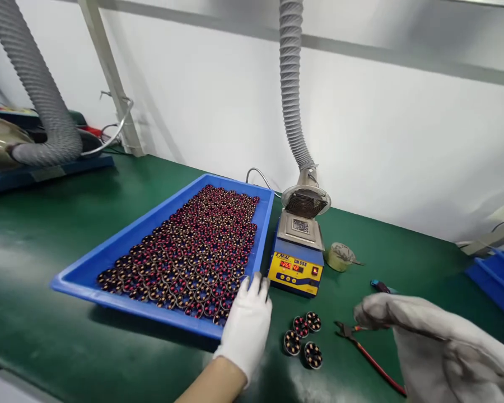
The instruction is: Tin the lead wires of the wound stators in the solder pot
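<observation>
My left hand, in a white glove, rests with fingers spread flat on the near right corner of a blue tray. The tray is packed with several small round copper-wound coils. My right hand, in a thick grey-white glove, reaches left toward red-handled cutters lying on the green mat; its fingertips sit at the tool's head, and whether it grips anything is not visible. Several loose coils lie between my hands.
A blue and yellow solder pot with a lit display stands right of the tray, under a grey fume hose. A roll of tape and a blue tool lie behind. Another hose and blue trays flank the bench.
</observation>
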Motion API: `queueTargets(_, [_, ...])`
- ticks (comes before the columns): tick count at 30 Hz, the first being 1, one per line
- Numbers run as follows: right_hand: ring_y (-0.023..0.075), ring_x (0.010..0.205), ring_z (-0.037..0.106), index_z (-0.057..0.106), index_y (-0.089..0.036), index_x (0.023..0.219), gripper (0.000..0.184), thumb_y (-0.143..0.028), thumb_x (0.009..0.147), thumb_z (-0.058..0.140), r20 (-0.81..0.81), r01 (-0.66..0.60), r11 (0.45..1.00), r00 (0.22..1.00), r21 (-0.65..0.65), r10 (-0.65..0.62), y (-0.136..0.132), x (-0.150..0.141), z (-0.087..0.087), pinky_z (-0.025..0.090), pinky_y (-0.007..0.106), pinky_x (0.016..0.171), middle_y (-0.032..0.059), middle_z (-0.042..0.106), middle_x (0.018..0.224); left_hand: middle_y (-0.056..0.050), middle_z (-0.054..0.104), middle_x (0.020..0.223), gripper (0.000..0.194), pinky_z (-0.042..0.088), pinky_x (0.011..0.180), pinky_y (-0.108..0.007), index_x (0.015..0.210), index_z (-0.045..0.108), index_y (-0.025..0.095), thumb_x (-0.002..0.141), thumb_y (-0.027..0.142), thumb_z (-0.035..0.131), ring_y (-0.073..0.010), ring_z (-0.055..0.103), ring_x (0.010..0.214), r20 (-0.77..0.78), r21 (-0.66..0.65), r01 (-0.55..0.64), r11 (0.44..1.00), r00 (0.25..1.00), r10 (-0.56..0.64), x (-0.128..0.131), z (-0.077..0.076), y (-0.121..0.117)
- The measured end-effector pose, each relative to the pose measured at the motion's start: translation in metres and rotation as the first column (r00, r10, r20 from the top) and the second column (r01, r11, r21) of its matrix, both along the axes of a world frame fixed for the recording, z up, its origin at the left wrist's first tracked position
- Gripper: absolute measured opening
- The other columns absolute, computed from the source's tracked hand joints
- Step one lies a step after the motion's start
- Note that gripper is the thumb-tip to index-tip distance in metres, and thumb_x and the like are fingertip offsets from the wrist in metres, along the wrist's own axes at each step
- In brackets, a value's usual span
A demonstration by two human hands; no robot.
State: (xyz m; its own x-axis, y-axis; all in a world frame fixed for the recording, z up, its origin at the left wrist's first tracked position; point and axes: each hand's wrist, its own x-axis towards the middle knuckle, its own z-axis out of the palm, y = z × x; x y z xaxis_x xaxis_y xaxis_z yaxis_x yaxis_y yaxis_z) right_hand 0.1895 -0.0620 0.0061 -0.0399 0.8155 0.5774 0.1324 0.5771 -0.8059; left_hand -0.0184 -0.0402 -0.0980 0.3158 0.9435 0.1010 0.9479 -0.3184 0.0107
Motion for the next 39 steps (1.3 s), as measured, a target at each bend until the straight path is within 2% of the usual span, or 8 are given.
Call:
queueTargets(8, [0.0183, 0.073, 0.067, 0.07, -0.027, 0.093, 0.018, -0.033, 0.086, 0.055, 0.009, -0.13, 0.991, 0.991, -0.01, 0.13, -0.002, -0.004, 0.018, 0.056, 0.023, 0.067, 0.0049, 0.071, 0.086, -0.02, 0.063, 0.113, 0.022, 0.028, 0.104, -0.055, 0.087, 0.072, 0.006, 0.073, 0.004, 0.056, -0.0386, 0.044, 0.121, -0.108, 0.051, 0.064, 0.997, 0.992, -0.059, 0.017, -0.021, 0.014])
queueTargets(13, [0.0162, 0.088, 0.065, 0.069, -0.025, 0.093, 0.016, -0.033, 0.081, 0.063, -0.33, 0.013, 0.982, 0.941, -0.188, -0.076, 0.033, -0.011, 0.001, 0.052, 0.021, 0.079, 0.0035, 0.069, 0.096, -0.003, 0.068, 0.108, 0.011, 0.042, 0.095, -0.047, 0.078, 0.068, 0.022, 0.069, 0.018, 0.067, -0.0283, 0.054, 0.112, -0.018, 0.209, 0.144, 0.967, 0.99, -0.143, 0.016, 0.017, 0.01])
queueTargets(15, [0.0169, 0.096, 0.062, 0.065, -0.025, 0.098, 0.028, -0.035, 0.073, 0.071, -0.542, -0.031, 0.967, 0.832, -0.254, -0.116, 0.044, -0.026, -0.003, 0.05, 0.024, 0.086, 0.0034, 0.067, 0.104, -0.005, 0.063, 0.115, 0.018, 0.044, 0.09, -0.047, 0.087, 0.062, 0.023, 0.07, 0.016, 0.064, -0.0282, 0.05, 0.114, 0.142, 0.444, 0.044, 0.895, 0.983, -0.119, 0.021, 0.043, 0.011])
queueTargets(20, [0.0186, 0.086, 0.063, 0.062, -0.021, 0.094, 0.031, -0.033, 0.068, 0.075, -0.754, -0.53, 0.832, 0.611, -0.164, 0.24, 0.046, -0.05, -0.002, 0.051, 0.03, 0.081, 0.0054, 0.067, 0.094, -0.01, 0.048, 0.122, 0.022, 0.044, 0.085, -0.047, 0.098, 0.051, 0.024, 0.077, 0.024, 0.057, -0.0302, 0.041, 0.118, 0.372, 0.791, -0.113, 0.601, 0.869, -0.327, 0.047, 0.082, 0.016])
queueTargets(22, [0.0149, 0.072, 0.064, 0.063, -0.021, 0.088, 0.026, -0.031, 0.067, 0.076, -0.718, -0.472, 0.867, 0.658, -0.159, 0.227, 0.045, -0.046, -0.003, 0.052, 0.026, 0.071, 0.002, 0.068, 0.078, -0.015, 0.037, 0.13, 0.04, 0.043, 0.087, -0.045, 0.113, 0.045, 0.02, 0.076, 0.03, 0.057, -0.0304, 0.039, 0.119, 0.461, 0.787, -0.169, 0.594, 0.8, -0.384, 0.054, 0.085, 0.018])
queueTargets(25, [0.0154, 0.071, 0.064, 0.063, -0.021, 0.088, 0.035, -0.028, 0.059, 0.081, -0.604, -0.361, 0.904, 0.781, -0.232, 0.157, 0.047, -0.035, -0.005, 0.052, 0.024, 0.067, 0.0016, 0.068, 0.077, -0.018, 0.036, 0.133, 0.057, 0.042, 0.092, -0.04, 0.133, 0.029, 0.014, 0.081, 0.03, 0.048, -0.0269, 0.039, 0.121, 0.489, 0.717, -0.056, 0.695, 0.752, -0.443, 0.056, 0.086, 0.023])
queueTargets(29, [0.0163, 0.082, 0.063, 0.059, -0.022, 0.088, 0.044, -0.022, 0.052, 0.084, -0.497, -0.252, 0.922, 0.864, -0.295, 0.077, 0.049, -0.026, -0.004, 0.051, 0.024, 0.073, 0.0004, 0.067, 0.084, -0.008, 0.06, 0.115, 0.046, 0.045, 0.088, -0.029, 0.127, 0.038, 0.021, 0.081, 0.016, 0.044, -0.0165, 0.054, 0.107, 0.317, 0.646, 0.287, 0.707, 0.741, -0.591, 0.044, 0.088, 0.034])
queueTargets(39, [0.0174, 0.087, 0.058, 0.068, -0.027, 0.091, 0.024, -0.027, 0.067, 0.076, -0.23, -0.293, 0.953, 0.935, -0.072, 0.27, 0.049, -0.019, -0.015, 0.05, 0.027, 0.077, 0.0034, 0.059, 0.092, -0.007, 0.067, 0.098, 0.026, 0.047, 0.076, -0.032, 0.11, 0.048, 0.017, 0.09, 0.03, 0.038, -0.017, 0.061, 0.09, 0.312, 0.673, 0.29, 0.68, 0.722, -0.617, 0.02, 0.094, 0.038])
